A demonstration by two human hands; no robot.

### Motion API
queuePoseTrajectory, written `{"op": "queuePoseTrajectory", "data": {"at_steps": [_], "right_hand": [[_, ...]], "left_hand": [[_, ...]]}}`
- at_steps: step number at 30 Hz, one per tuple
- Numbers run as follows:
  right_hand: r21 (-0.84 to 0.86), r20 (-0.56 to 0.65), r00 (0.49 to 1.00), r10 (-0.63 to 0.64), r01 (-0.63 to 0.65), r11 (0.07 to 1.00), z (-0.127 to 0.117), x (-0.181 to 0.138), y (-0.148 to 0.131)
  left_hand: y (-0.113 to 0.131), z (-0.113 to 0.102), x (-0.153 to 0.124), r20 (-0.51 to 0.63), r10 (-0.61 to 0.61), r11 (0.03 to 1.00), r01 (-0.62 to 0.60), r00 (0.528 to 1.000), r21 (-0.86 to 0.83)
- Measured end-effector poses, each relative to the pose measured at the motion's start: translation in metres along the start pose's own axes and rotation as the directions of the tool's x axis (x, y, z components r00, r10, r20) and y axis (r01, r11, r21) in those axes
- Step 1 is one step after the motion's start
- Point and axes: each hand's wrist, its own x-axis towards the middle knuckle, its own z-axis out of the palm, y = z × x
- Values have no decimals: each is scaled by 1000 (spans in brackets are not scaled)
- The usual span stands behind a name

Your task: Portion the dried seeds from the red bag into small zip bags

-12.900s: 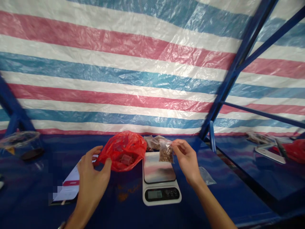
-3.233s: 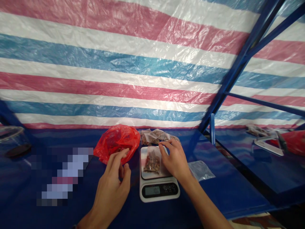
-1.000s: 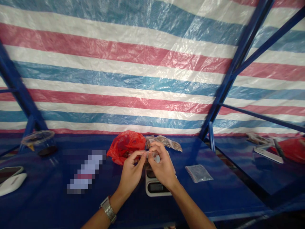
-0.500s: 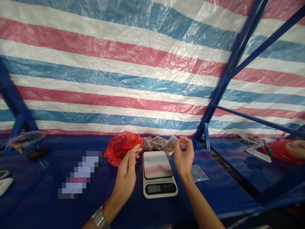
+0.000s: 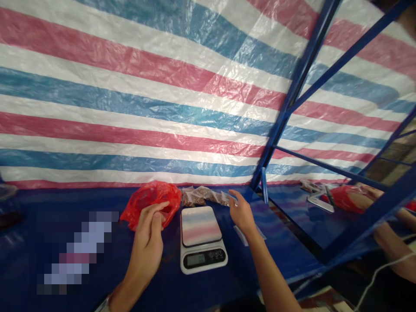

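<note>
A white kitchen scale point(image 5: 201, 238) stands on the blue table with nothing on its plate. My left hand point(image 5: 147, 236) hovers just left of it, fingers loosely stretched and holding nothing, beside a crumpled red plastic bag point(image 5: 146, 201). My right hand point(image 5: 240, 212) reaches past the scale's right side with its fingers out. Its fingertips are at the end of a row of small clear bags filled with brown pieces point(image 5: 203, 196) that lie behind the scale. It grips nothing.
A few flat clear bags point(image 5: 251, 234) lie under my right wrist. A striped tarp hangs behind the table, and blue frame bars point(image 5: 282, 117) rise at right. Beyond them another person's arms point(image 5: 388, 240) work by a red bag point(image 5: 342, 197).
Half a second ago my right hand held a filled small bag above the scale's far corner; now that bag lies with the others and the hand is open. The view has shifted right.
</note>
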Motion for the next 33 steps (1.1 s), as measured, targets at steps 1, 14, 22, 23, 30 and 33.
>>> {"op": "queuePoseTrajectory", "data": {"at_steps": [1, 14, 22, 23, 30, 33], "right_hand": [[-51, 34, 999, -8, 10, 999, -13, -2, 3], [-356, 475, 869, 140, 45, 933, -77, -58, 11], [232, 468, 883, -19, -103, 967, -79, -56, -20], [347, 523, 849, -67, -141, 927, -78, -59, -34], [591, 559, 770, -308, -109, 799, -75, -84, -109], [583, 546, 783, -297, -100, 806, -82, -82, -111]], "left_hand": [[0, -1, -1, 1, 20, 1000, -20, 1000, 12], [8, 2, -14, 45, 152, 974, -157, 987, 161], [22, 23, -37, 214, 267, 925, -312, 940, 218], [25, 28, -41, 233, 292, 908, -345, 928, 237], [36, 53, -66, 259, 415, 856, -470, 872, 213], [40, 50, -64, 268, 442, 847, -496, 856, 189]]}}
